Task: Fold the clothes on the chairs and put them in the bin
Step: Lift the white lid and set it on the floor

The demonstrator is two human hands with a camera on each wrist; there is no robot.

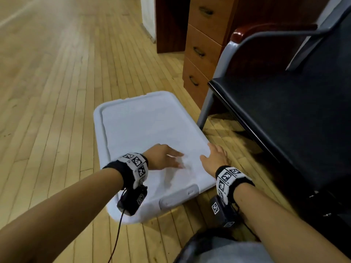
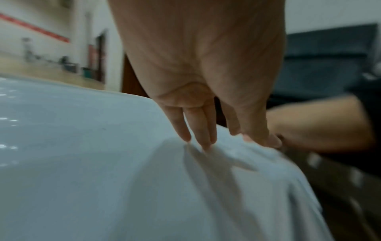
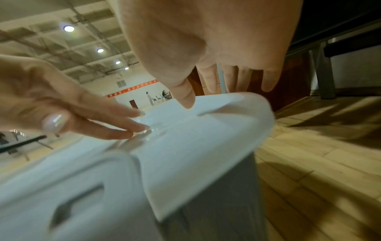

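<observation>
Both forearms reach out from the bottom of the head view, each wrist strapped with a marker-covered band. At their ends, the left hand (image 1: 163,156) lies flat on the white lid (image 1: 144,128) of the bin (image 1: 133,213), fingers (image 2: 198,130) straight and slightly spread, tips touching the plastic. The right hand (image 1: 214,158) rests at the lid's right edge, near the corner, thumb on top and the other fingers straight and reaching past the rim; neither grip is curled round anything, so far as the wrist views show.

That bin stands on the wooden floor (image 1: 57,92), closed, just beside the dark chair (image 1: 284,114). Its seat is bare in what the head view covers, and no loose clothes show anywhere. A grey-clad knee (image 1: 228,251) sits at the bottom edge.

My reading is that the task is at or very near its end: the visible chair carries nothing, the lid is on, and both hands seem to be pressing it home. Whether folded clothes lie inside cannot be told, since the lid hides the contents, and any other chairs are out of view. The latch (image 1: 180,196) at the near end may still need snapping down.
</observation>
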